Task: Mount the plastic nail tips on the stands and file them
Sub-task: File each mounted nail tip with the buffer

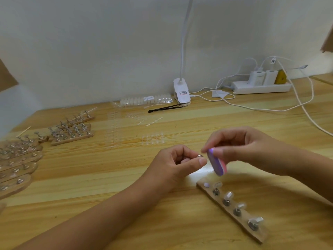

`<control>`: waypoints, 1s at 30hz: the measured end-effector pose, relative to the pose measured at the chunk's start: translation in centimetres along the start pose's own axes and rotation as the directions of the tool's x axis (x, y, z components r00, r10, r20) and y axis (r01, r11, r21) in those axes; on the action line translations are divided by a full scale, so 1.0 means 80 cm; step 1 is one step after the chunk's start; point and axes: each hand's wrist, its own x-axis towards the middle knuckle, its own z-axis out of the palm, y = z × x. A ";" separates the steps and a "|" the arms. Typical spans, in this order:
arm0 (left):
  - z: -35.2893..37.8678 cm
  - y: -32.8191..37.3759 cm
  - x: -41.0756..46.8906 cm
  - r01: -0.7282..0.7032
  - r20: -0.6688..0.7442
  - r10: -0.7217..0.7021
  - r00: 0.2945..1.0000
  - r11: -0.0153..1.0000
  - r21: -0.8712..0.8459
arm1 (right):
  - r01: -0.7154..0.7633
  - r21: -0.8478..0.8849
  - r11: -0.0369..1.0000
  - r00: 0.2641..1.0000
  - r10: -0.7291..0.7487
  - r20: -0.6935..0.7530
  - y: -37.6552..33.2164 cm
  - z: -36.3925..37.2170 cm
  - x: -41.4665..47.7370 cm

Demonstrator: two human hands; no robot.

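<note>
The left grip (177, 164) pinches a small silver metal stand (199, 156); the right grip (252, 150) holds an oblong purple-and-pink file block (216, 163) just beside that pinch.

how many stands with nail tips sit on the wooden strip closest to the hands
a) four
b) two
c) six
a: the near wooden strip carries four stands, each with one of the clear tips, and its end spot is bare. The left hand pinches a fifth stand, and the right hand holds the file block.
</note>
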 end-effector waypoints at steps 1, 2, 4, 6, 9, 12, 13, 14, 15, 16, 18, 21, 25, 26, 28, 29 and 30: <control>-0.001 0.000 0.000 -0.005 -0.006 0.005 1.000 1.000 0.000 | 0.015 -0.021 1.000 1.000 -0.015 0.020 0.002 0.004 0.000; -0.002 -0.001 0.000 -0.005 -0.010 0.005 1.000 1.000 0.001 | 0.049 -0.015 0.999 0.998 -0.050 -0.027 0.006 0.008 0.001; -0.002 -0.002 0.000 0.005 -0.010 -0.005 1.000 1.000 0.006 | 0.121 0.087 0.989 0.967 -0.097 -0.237 0.010 0.012 0.007; -0.002 -0.004 0.001 0.018 -0.009 -0.018 1.000 1.000 0.007 | 0.146 0.164 0.976 0.934 -0.081 -0.348 0.010 0.007 0.009; -0.002 -0.002 0.002 0.010 -0.043 -0.010 0.999 1.000 -0.001 | 0.043 0.074 0.996 0.989 -0.032 -0.145 0.005 0.004 0.004; -0.002 -0.001 0.002 -0.011 -0.043 0.011 0.999 1.000 -0.001 | 0.097 0.075 0.992 0.984 -0.084 -0.160 0.008 0.015 0.004; -0.002 -0.001 0.002 -0.008 -0.044 0.008 0.999 1.000 -0.009 | 0.146 0.130 0.981 0.961 -0.109 -0.254 0.008 0.017 0.006; -0.002 0.000 0.002 -0.003 -0.045 0.002 0.999 1.000 -0.020 | 0.192 0.185 0.964 0.933 -0.122 -0.338 0.009 0.016 0.007; -0.002 0.000 0.002 0.003 -0.048 -0.004 0.999 1.000 -0.029 | 0.226 0.212 0.951 0.912 -0.130 -0.389 0.008 0.013 0.008; -0.002 0.000 0.002 0.006 -0.054 -0.008 0.999 0.999 -0.032 | 0.231 0.202 0.952 0.910 -0.138 -0.392 0.007 0.010 0.007; -0.001 0.000 0.002 0.008 -0.065 -0.010 0.998 0.999 -0.033 | 0.179 0.135 0.974 0.951 -0.136 -0.279 0.005 0.006 0.004; 0.000 0.001 0.001 0.004 -0.054 -0.006 0.999 1.000 -0.026 | 0.166 0.087 0.982 0.967 -0.145 -0.210 0.007 0.010 0.004; -0.001 0.000 0.000 0.018 -0.046 -0.019 0.999 0.999 -0.026 | 0.265 0.140 0.954 0.883 -0.181 -0.433 0.003 0.000 0.004; -0.001 0.000 0.000 0.019 -0.045 -0.020 0.999 1.000 -0.022 | 0.227 0.088 0.970 0.902 -0.175 -0.394 0.000 -0.004 0.003; -0.002 -0.002 0.000 0.011 -0.043 -0.012 0.999 1.000 -0.014 | 0.115 -0.033 0.993 0.975 -0.119 -0.185 -0.004 -0.002 -0.001; -0.002 -0.002 0.000 0.006 -0.036 -0.006 0.999 1.000 -0.008 | 0.100 -0.065 0.993 0.988 -0.107 -0.114 -0.003 0.003 -0.001; -0.001 -0.002 -0.001 0.004 -0.029 -0.004 1.000 1.000 -0.005 | 0.116 -0.067 0.991 0.986 -0.123 -0.115 -0.001 0.008 0.000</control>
